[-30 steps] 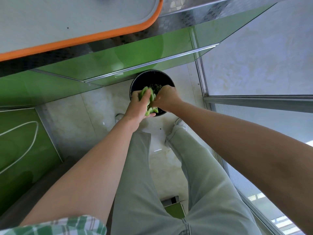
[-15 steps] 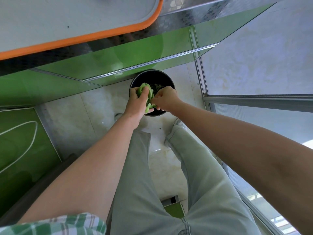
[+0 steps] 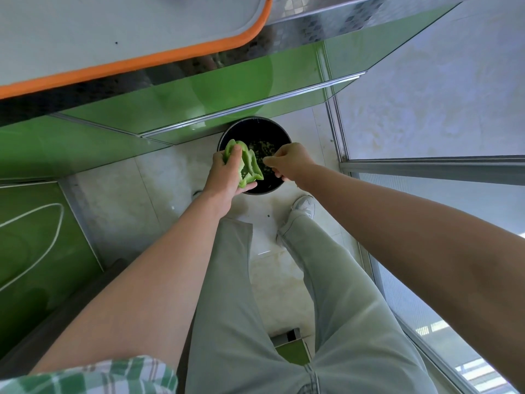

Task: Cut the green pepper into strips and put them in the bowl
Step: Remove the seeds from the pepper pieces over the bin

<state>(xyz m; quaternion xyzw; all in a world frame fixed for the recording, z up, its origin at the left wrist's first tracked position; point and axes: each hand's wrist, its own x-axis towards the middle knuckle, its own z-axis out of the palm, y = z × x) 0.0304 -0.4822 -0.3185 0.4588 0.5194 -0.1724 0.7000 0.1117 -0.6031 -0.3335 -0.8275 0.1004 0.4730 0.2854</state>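
Green pepper (image 3: 245, 163), split open, is hanging over a black bin (image 3: 264, 130) at the centre of the frame.
Left hand (image 3: 225, 177) is gripping the pepper above the bin's left rim. Right hand (image 3: 289, 162) is hovering just beside it with fingers curled; whether it is pinching anything is unclear.

Our right hand (image 3: 288, 162) has come off the green pepper (image 3: 247, 166) and drawn away toward 3 o'clock, so a gap now lies between them where a second ago they touched. Our left hand (image 3: 227, 174), gripping the pepper, has slid a little toward 9 o'clock over the black bin (image 3: 255, 120). The pepper's pale hollow inside now shows, no longer covered by the right fingers.
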